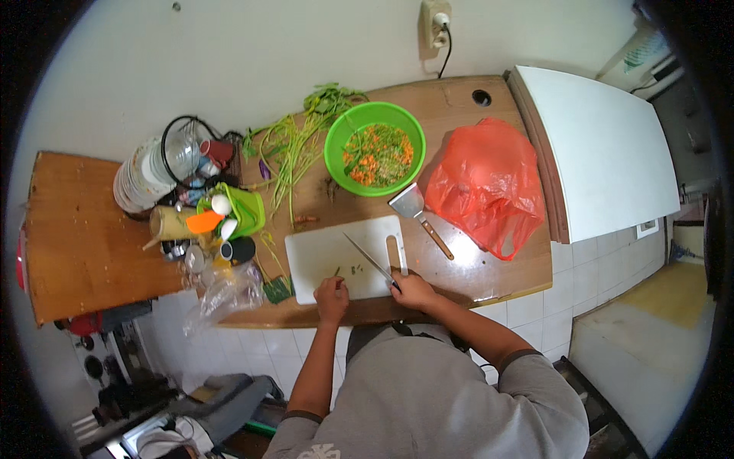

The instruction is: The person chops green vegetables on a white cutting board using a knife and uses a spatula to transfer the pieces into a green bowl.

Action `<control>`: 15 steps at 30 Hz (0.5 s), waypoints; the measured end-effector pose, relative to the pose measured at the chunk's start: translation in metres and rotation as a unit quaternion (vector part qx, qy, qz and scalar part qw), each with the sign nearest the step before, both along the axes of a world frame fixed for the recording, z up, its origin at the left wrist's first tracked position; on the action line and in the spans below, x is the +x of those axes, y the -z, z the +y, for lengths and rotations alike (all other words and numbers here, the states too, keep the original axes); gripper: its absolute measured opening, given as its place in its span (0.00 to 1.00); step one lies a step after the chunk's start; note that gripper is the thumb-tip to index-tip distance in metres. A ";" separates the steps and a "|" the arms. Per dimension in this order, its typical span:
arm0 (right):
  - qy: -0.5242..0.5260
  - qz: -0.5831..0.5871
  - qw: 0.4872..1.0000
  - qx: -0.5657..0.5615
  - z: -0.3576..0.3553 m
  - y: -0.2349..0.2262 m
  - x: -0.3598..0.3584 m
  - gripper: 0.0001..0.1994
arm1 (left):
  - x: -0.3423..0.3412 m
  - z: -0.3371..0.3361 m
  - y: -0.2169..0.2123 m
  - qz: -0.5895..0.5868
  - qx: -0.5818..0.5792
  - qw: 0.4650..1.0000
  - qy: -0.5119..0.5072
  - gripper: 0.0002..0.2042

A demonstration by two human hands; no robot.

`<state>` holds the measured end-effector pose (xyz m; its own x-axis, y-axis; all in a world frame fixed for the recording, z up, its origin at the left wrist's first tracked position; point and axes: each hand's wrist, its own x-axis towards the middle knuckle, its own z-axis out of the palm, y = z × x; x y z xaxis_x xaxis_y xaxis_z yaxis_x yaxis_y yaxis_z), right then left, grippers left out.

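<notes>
In my right hand (414,291) is a kitchen knife (368,256), my fingers wrapped round its dark handle. The blade points up and left over the white cutting board (313,256). My left hand (332,298) is closed at the board's near edge, its fingertips pinched together. A short, thin green vegetable piece (337,271) sticks out from them. Several small cut green bits (356,269) lie on the board between the hand and the blade. Beyond the board, a green bowl (333,162) holds chopped orange and green vegetables (380,155).
A metal turner (409,202) with a wooden handle lies right of the board, beside a red plastic bag (485,180). Leafy green stalks (294,157) spread left of the bowl. Stacked plates (138,187), a green container (246,210) and a clear plastic bag (228,294) crowd the left side.
</notes>
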<state>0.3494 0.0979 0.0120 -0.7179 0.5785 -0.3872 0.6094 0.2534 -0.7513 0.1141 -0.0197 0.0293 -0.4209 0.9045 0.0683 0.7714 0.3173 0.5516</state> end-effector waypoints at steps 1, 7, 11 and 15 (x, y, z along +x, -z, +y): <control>-0.014 0.001 1.000 -0.007 -0.005 -0.001 -0.006 0.16 | -0.003 -0.017 0.000 0.001 -0.007 1.000 -0.014 0.06; -0.005 -0.018 1.000 0.003 -0.022 -0.007 -0.029 0.16 | -0.018 -0.073 0.011 -0.020 0.004 0.998 -0.061 0.04; 0.006 -0.049 0.999 0.001 -0.033 -0.009 -0.042 0.20 | -0.030 -0.066 0.013 -0.036 -0.076 0.995 -0.049 0.09; 0.034 -0.054 0.998 0.029 -0.044 -0.011 -0.050 0.21 | -0.044 -0.045 0.012 -0.010 -0.094 0.995 -0.012 0.12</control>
